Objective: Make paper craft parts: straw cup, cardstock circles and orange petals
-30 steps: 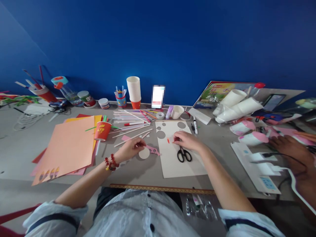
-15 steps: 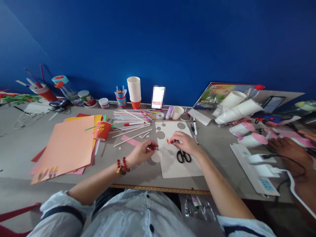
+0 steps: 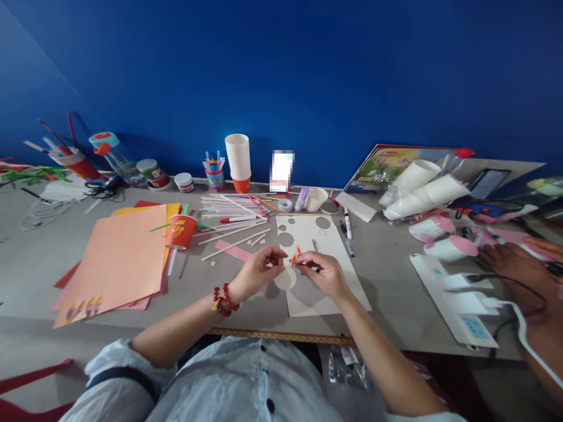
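My left hand [image 3: 259,272] is closed, with its fingertips pinching the upper edge of a white paper circle [image 3: 285,279]. Close beside it, my right hand [image 3: 324,273] pinches a small orange paper piece [image 3: 296,255] that ends in two pointed tips. Beneath both hands lies a white sheet [image 3: 338,296] with several round holes cut through it. Most of the scissors [image 3: 315,245] are hidden under my right hand; part of a blade shows above it.
Straws [image 3: 229,204] and a red paper cup [image 3: 181,231] lie left of the sheet, near stacked coloured paper [image 3: 121,252]. A power strip [image 3: 453,305] and a co-worker's hand [image 3: 505,261] are at right. Stacked white cups [image 3: 237,157] stand by the wall.
My right hand has moved left and slightly down with the orange piece, close to my left hand. It now covers most of the scissors. My left hand shifted slightly right with the circle.
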Demonstrator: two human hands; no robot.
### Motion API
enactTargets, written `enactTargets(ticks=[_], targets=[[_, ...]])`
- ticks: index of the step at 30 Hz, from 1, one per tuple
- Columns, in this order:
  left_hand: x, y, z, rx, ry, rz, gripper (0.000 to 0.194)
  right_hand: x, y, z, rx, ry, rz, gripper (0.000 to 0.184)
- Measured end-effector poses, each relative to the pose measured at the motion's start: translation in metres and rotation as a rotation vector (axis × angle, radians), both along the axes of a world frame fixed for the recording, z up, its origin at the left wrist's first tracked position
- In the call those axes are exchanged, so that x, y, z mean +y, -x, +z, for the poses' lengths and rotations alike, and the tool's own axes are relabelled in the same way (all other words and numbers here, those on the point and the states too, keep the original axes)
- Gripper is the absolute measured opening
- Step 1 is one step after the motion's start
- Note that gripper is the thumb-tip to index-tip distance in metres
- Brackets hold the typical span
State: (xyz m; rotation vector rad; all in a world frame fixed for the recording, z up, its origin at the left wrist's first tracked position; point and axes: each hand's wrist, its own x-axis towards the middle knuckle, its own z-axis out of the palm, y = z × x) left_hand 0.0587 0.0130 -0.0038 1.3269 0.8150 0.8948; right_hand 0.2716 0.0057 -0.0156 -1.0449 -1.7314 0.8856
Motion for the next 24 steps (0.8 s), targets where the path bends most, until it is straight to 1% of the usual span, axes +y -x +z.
enactTargets(ticks=[5, 9, 11, 13, 18, 24], targets=[[-0.002, -0.003, -0.002, -0.060, 0.046, 0.011, 0.032, -0.010, 0.005, 0.003, 0.109, 0.131, -0.009, 0.012], [-0.002, -0.003, -0.003, -0.057, 0.022, 0.016, 0.033, -0.015, 0.008, 0.007, 0.189, 0.198, 0.012, 0.015], [-0.002, -0.003, -0.004, -0.047, 0.007, 0.016, 0.033, -0.016, 0.011, 0.008, 0.213, 0.218, 0.001, 0.014], [-0.003, -0.002, -0.006, -0.031, -0.021, 0.028, 0.030, -0.017, 0.014, 0.008, 0.216, 0.226, -0.032, 0.012], [-0.007, -0.002, -0.008, 0.049, -0.153, 0.093, 0.023, -0.020, 0.022, 0.008, 0.172, 0.195, -0.098, 0.011], [-0.010, -0.001, -0.006, 0.047, -0.176, 0.128, 0.022, -0.023, 0.030, 0.007, 0.155, 0.163, -0.156, 0.013]])
